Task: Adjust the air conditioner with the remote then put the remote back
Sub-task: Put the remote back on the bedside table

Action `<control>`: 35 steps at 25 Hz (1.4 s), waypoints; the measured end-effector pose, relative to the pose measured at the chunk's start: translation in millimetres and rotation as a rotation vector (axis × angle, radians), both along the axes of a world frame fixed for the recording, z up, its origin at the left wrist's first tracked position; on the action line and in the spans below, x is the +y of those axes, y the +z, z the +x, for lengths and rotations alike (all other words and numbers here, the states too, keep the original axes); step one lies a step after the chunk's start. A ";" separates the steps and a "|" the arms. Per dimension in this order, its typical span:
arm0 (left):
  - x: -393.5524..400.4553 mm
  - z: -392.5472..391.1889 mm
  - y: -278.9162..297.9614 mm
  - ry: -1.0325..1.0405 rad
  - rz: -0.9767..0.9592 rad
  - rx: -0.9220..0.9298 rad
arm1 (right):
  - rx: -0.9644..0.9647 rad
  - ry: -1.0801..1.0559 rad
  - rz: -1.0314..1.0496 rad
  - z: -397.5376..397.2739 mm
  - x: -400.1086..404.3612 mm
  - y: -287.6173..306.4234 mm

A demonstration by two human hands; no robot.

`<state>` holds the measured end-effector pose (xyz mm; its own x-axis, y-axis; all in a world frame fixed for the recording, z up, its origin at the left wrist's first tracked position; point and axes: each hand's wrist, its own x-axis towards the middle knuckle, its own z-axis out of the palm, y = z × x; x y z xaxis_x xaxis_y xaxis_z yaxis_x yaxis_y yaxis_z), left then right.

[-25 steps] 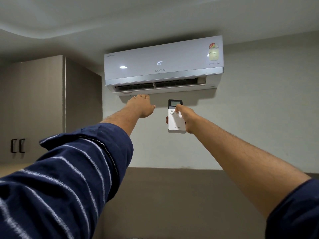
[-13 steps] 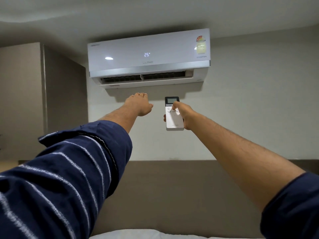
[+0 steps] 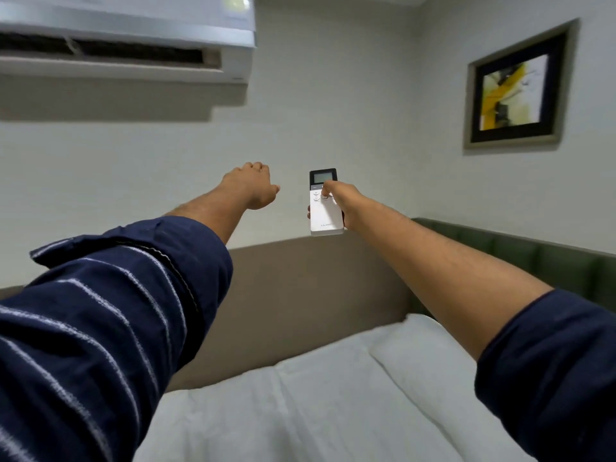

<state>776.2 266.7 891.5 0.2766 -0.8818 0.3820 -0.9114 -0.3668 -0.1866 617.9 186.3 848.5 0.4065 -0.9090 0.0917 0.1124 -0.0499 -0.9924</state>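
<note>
Navy sleeves (image 3: 110, 315), the left white-striped.

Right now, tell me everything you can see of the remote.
The remote is a slim white bar, plastic by its look, with a dark top section holding a small grey screen and round buttons just below. Faint lettering near its lower end is unreadable. It is held upright in the air before the pale wall, gripped by the right hand, thumb on the buttons. Nothing else touches it.
</note>
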 end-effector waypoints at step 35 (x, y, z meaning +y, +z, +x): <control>-284.6 -706.0 -621.0 -1.186 0.913 -0.027 | -0.053 -1.110 0.749 -681.0 -85.1 -595.6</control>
